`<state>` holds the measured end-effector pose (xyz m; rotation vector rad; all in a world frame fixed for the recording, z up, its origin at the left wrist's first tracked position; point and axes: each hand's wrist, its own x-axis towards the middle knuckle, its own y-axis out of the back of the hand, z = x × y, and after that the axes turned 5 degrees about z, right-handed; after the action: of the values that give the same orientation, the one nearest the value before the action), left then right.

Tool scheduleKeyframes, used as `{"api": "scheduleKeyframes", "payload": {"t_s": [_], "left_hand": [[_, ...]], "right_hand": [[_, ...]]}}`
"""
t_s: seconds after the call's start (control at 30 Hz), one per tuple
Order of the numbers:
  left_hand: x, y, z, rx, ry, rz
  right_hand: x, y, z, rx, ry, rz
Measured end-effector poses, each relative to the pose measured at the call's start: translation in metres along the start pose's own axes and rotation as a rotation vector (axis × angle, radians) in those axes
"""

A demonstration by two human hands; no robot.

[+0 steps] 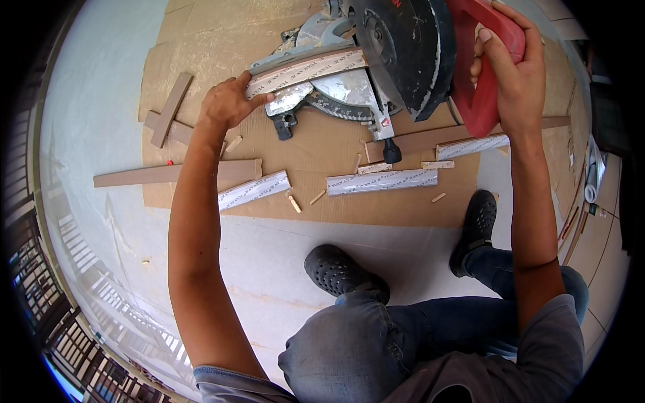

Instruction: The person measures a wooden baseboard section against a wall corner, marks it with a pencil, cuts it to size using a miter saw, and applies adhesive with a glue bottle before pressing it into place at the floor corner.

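Observation:
A miter saw [403, 54] stands on cardboard ahead of me, its dark blade guard at the right end of the base. My right hand [519, 80] is wrapped around the saw's red loop handle [485, 111]. Along the saw's grey fence lies a strip of wood trim [309, 75] with printed film on its face. My left hand [228, 102] presses the left end of this strip against the fence, thumb in front and fingers behind. The strip's right end reaches the blade guard, where the blade itself is hidden. A curved angle scale [342, 109] shows below the strip.
Brown wood strips [178, 173] and film-covered trim pieces [381, 182] lie on the cardboard [316, 209] between the saw and my feet. Small offcuts [294, 204] are scattered among them. Two crossed strips [172, 111] lie at the left. My black clogs [339, 269] are close by.

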<state>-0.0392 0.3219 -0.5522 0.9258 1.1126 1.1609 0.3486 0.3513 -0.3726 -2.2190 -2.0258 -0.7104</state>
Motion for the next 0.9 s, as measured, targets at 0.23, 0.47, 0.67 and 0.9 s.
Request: {"api": "scheduleKeyframes", "payload": {"t_s": [0.23, 0.47, 0.67, 0.9], "left_hand": [[0.0027, -0.0049, -0.0036, -0.003, -0.015, 0.016], [0.0035, -0.0027, 0.0024, 0.005, 0.002, -0.003], [0.0028, -0.0033, 0.0015, 0.034, -0.003, 0.022], [0.0042, -0.0048, 0.0031, 0.019, -0.004, 0.018]], "right_hand": [[0.0003, 0.0003, -0.0003, 0.026, -0.014, -0.009], [0.0016, 0.0001, 0.0011, 0.030, -0.039, 0.008], [0.0009, -0.0012, -0.0025, 0.009, -0.012, -0.004], [0.0000, -0.0013, -0.0031, -0.009, -0.014, 0.021]]}}
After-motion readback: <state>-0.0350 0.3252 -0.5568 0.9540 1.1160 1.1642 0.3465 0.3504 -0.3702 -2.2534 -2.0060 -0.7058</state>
